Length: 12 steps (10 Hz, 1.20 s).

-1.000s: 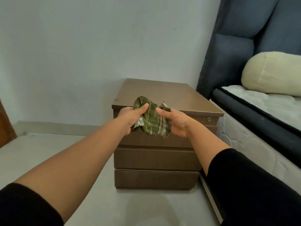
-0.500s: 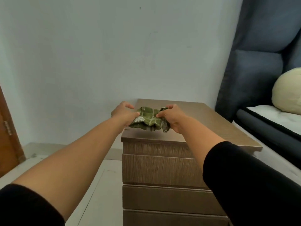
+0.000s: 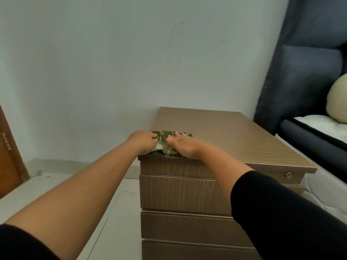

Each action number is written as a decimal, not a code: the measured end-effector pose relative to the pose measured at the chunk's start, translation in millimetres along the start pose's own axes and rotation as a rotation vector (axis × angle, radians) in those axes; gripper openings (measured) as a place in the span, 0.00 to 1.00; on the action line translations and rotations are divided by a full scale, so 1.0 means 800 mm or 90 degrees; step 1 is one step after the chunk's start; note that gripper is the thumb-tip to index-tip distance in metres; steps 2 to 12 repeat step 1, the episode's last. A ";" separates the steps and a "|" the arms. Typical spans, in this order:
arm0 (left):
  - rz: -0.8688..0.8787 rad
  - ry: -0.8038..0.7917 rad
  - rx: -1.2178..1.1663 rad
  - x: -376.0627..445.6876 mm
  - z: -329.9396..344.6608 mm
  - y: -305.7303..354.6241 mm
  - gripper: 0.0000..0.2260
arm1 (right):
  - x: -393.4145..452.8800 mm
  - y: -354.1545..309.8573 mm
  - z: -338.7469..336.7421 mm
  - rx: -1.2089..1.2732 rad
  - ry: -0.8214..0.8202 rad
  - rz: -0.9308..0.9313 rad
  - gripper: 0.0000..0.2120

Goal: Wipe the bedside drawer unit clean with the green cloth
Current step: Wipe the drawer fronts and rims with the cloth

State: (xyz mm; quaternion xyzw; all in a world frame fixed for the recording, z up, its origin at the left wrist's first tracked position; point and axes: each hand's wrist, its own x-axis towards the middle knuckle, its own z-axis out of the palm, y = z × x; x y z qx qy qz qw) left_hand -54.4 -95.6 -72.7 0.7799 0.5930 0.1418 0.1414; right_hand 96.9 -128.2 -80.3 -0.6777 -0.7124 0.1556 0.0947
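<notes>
Cleaning at its opening stroke: the green cloth (image 3: 166, 145) lies bunched on the near left corner of the bedside drawer unit (image 3: 221, 139), pinned there by both hands. The left hand (image 3: 143, 141) is curled, fingers gripping the cloth's left edge. The right hand (image 3: 183, 146) is spread flat, palm pressing down on the cloth's right side. The brown top looks largely unwiped. The next move likely calls for sliding the cloth toward the far right edge under steady pressure.
</notes>
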 end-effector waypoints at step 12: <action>-0.065 0.082 -0.206 -0.006 0.001 0.008 0.19 | -0.013 -0.002 -0.002 0.070 0.123 -0.018 0.24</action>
